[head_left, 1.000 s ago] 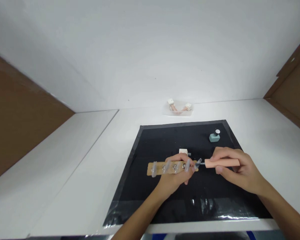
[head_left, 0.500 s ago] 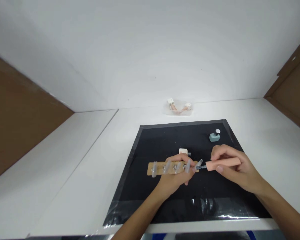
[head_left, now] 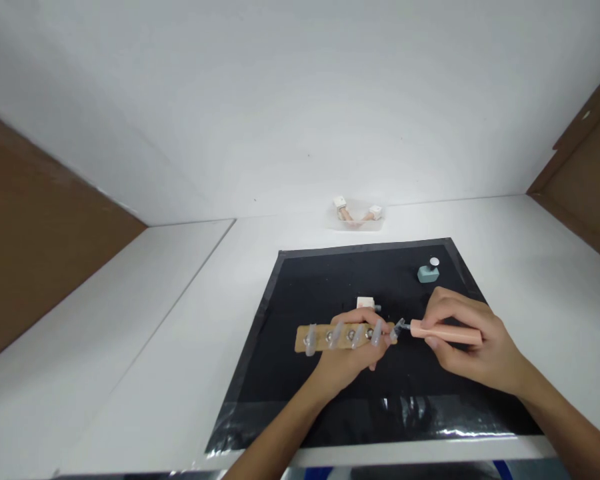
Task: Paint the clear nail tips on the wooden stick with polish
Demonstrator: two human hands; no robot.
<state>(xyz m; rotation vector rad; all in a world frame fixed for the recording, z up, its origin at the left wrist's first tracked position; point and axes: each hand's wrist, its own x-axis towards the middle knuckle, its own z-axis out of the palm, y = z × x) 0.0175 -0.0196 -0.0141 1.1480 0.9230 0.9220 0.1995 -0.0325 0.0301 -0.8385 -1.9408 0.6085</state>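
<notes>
My left hand (head_left: 353, 357) grips a tan strip (head_left: 321, 341) by its right end, fingers behind and thumb in front. Several pale, translucent false nails (head_left: 311, 340) stand slanted along it on small round metal mounts. Between the fingers of my right hand (head_left: 473, 340) is a nail polish brush (head_left: 446, 332) with a peach handle, held level. Its bristles touch the rightmost false nail (head_left: 396, 331) near the tip. Just behind my left fingers lies a white polish bottle (head_left: 365, 303) on its side, its neck to the right and its lower part hidden.
A black mat (head_left: 320, 280) covers the middle of the white table (head_left: 180, 347). On its far right stands a teal bottle (head_left: 429, 273) with a silver-topped cap. Behind the mat, a clear tray (head_left: 357, 225) holds two small white-and-peach items. Brown panels (head_left: 40, 220) flank both sides.
The brush has shifted slightly up, from the rightmost nail's lower part towards its tip. My right hand has turned a little with it; my left hand and the strip are nearly still.
</notes>
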